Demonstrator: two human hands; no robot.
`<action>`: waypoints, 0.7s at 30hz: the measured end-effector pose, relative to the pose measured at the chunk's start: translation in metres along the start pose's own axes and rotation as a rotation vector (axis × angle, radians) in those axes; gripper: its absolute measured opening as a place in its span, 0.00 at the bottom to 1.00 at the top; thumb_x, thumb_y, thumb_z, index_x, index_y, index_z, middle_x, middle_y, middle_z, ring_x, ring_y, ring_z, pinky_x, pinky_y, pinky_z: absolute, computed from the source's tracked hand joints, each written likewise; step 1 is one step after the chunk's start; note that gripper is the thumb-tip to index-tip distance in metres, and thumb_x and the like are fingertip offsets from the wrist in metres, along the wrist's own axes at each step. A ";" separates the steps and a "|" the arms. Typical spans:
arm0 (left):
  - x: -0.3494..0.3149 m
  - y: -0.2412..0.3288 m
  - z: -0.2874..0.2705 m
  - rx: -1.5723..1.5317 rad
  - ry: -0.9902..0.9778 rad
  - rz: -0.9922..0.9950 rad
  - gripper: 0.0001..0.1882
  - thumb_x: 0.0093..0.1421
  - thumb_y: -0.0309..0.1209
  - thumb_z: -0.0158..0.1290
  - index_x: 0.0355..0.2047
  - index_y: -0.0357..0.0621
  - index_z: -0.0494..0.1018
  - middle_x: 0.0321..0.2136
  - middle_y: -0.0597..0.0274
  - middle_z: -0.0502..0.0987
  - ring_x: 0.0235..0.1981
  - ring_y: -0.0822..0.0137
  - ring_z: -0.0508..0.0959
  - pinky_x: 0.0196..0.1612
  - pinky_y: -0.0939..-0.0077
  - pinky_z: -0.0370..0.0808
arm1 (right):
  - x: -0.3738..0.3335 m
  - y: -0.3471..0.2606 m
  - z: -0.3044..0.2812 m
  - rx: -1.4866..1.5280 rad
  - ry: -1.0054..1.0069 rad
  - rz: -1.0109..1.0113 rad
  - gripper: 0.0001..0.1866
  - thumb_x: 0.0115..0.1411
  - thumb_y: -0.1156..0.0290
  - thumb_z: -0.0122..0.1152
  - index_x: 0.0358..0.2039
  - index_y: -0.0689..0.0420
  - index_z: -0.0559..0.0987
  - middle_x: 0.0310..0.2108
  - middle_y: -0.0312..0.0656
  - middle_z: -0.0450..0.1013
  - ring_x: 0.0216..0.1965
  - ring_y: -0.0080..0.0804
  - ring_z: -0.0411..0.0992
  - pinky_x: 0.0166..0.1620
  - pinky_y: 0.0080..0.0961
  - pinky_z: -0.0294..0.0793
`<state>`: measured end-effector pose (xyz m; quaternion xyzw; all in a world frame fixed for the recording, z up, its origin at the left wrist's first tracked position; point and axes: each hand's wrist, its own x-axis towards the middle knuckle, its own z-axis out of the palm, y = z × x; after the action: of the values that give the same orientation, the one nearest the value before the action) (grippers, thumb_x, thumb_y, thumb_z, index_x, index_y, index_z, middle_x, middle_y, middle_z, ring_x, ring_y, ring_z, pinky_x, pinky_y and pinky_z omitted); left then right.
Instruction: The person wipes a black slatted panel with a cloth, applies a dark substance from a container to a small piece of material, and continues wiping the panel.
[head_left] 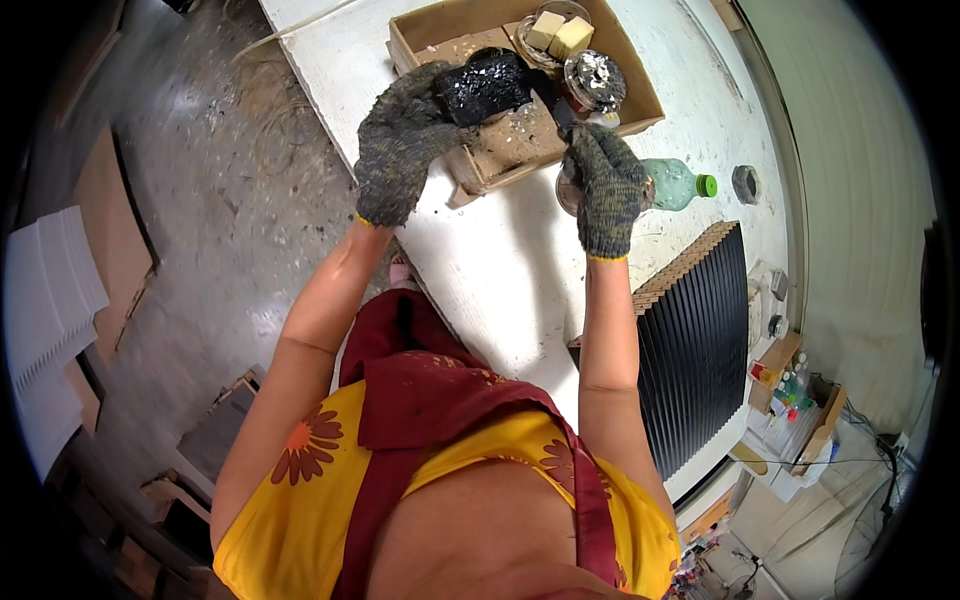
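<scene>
Both my hands wear dark grey-green knitted gloves. My left hand (pixel 402 135) is closed on the near side of a glossy black lump (pixel 485 88), which looks wet and covered in paint; its kind is unclear. That lump is over the left part of a shallow cardboard box (pixel 640 110). At the box's near right edge, my right hand (pixel 606 190) is closed, its fingertips pinched around something small and dark that I cannot make out. Inside the box are two pale yellow blocks (pixel 571 39) on a round dish and a paint-flecked round container (pixel 595 80).
The box stands on a white tabletop (pixel 480 260). Right of my right hand lies a clear green bottle (pixel 674 185) with a green cap, beside a dark ring-shaped piece (pixel 746 184). A stack of black ribbed panels (pixel 695 350) sits nearer. White sheets (pixel 50 300) stand at far left.
</scene>
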<state>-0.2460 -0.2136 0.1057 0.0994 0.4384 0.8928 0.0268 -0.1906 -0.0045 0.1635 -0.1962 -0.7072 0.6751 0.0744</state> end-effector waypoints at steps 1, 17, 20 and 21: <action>0.000 0.000 0.001 0.006 0.003 -0.016 0.32 0.52 0.13 0.59 0.58 0.33 0.65 0.53 0.51 0.73 0.51 0.59 0.76 0.52 0.68 0.79 | -0.008 -0.003 0.003 -0.166 -0.059 -0.132 0.07 0.60 0.70 0.63 0.39 0.54 0.82 0.31 0.37 0.78 0.23 0.23 0.72 0.27 0.21 0.72; -0.002 0.009 0.010 0.098 -0.018 -0.013 0.32 0.52 0.10 0.58 0.59 0.34 0.66 0.55 0.51 0.72 0.52 0.58 0.75 0.52 0.67 0.79 | -0.012 0.011 0.010 -0.465 -0.171 -0.239 0.08 0.59 0.71 0.64 0.39 0.54 0.83 0.36 0.41 0.79 0.32 0.29 0.77 0.36 0.26 0.78; -0.003 0.004 0.005 0.036 -0.028 -0.001 0.32 0.52 0.11 0.58 0.59 0.34 0.66 0.55 0.51 0.72 0.52 0.59 0.75 0.51 0.67 0.80 | -0.003 0.005 -0.001 -0.545 -0.103 -0.242 0.08 0.57 0.70 0.66 0.39 0.53 0.83 0.35 0.40 0.79 0.32 0.28 0.77 0.36 0.27 0.79; -0.004 0.004 0.003 0.025 -0.015 -0.015 0.32 0.52 0.11 0.58 0.58 0.34 0.66 0.55 0.51 0.72 0.51 0.59 0.76 0.51 0.68 0.80 | -0.001 0.001 -0.004 -0.563 -0.084 -0.240 0.09 0.57 0.69 0.67 0.39 0.52 0.83 0.35 0.39 0.80 0.32 0.28 0.77 0.36 0.28 0.79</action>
<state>-0.2411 -0.2140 0.1100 0.1033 0.4503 0.8862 0.0354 -0.1882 -0.0009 0.1627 -0.0960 -0.8870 0.4466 0.0669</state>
